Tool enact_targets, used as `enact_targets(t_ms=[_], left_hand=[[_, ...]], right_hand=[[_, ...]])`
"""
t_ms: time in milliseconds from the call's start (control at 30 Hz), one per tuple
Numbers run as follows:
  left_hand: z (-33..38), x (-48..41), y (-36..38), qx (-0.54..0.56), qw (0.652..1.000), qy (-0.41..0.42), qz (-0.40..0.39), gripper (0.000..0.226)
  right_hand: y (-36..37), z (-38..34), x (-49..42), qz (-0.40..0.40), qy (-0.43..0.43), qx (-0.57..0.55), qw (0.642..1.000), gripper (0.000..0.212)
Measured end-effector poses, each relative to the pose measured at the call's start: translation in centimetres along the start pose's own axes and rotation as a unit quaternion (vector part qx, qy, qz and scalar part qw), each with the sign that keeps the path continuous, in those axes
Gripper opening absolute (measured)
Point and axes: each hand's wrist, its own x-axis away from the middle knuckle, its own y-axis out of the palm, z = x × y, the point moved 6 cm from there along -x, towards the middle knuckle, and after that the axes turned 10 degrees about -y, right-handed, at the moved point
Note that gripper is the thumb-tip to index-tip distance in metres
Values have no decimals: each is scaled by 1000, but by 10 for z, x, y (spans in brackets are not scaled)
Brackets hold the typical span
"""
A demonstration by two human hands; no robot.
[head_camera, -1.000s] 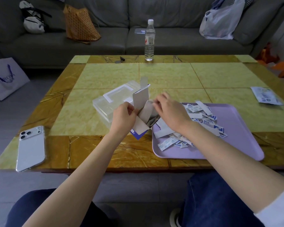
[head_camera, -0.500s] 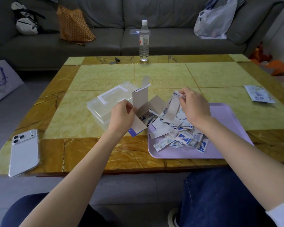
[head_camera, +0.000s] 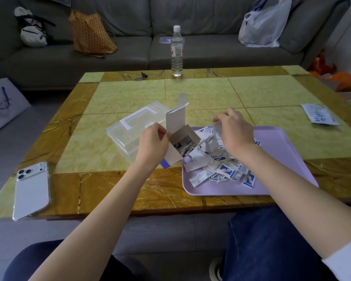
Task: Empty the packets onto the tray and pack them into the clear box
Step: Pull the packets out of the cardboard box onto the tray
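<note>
Clasping tilted white cardboard carton (head_camera: 175,122) in left grip (head_camera: 152,142); pinching paper sachet (head_camera: 216,128) in right grip (head_camera: 235,132); heaping lilac plastic tray (head_camera: 282,159) fuller than before; emptying nearly done.

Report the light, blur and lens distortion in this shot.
Head view: dim, soft light with only faint shadows at the tray; the strip in the right hand is motion-blurred, the carton in the left hand sharp; the wide lens bows the table edges; no harsh glare.
</note>
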Motion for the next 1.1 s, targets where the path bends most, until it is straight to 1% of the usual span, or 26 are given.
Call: enact_targets(t_ms=[67, 100, 133, 200, 267, 333, 400, 467, 533, 600, 667, 733, 800, 1000, 1100], left_hand=[[-1, 1, -1, 5, 1000, -4, -3, 8], [-1, 2, 0, 7, 1000, -5, -5, 8], [-1, 3, 0, 8, 1000, -6, -8, 8], [-2, 6, 1, 10, 1000, -6, -11, 8], [-2, 8, 2, 10, 1000, -4, -13, 8], [-3, 11, 3, 6, 1000, -1, -17, 8], [-4, 12, 3, 0, 1000, 2, -19, 8], [-6, 13, 3, -5, 1000, 1, -21, 9], [-8, 13, 2, -6, 1000, -1, -24, 9], [-10, 13, 1, -6, 1000, -3, -25, 9], [-11, 12, 0, -8, 1000, -3, -24, 9], [-11, 12, -1, -10, 1000, -4, -25, 9], [-11, 13, 0, -9, 1000, -3, -27, 9], [-6, 16, 4, -7, 999, 8, -37, 9], [-6, 15, 4, -5, 999, 7, -36, 9]], right_hand=[[2, -4, 2, -1, -9, -19, 1000, 52], [2, -8, 3, 6, -18, -38, 999, 55], [1, -13, 5, 16, -33, -60, 998, 53], [2, -30, 10, 19, -83, -109, 990, 38], [7, -51, 15, -17, -148, -150, 977, 29], [23, -65, 21, -91, -197, -148, 965, 36], [41, -70, 23, -154, -221, -103, 957, 43], [55, -70, 24, -188, -227, -70, 953, 45], [62, -68, 23, -202, -214, -67, 953, 44], [63, -70, 22, -213, -218, -76, 949, 44], [63, -73, 22, -228, -226, -114, 940, 50], [61, -71, 20, -229, -202, -156, 940, 58], [59, -67, 17, -212, -192, -154, 946, 56], [55, -76, 13, -175, -236, -34, 955, 29], [57, -85, 10, -151, -251, 19, 956, 23]])
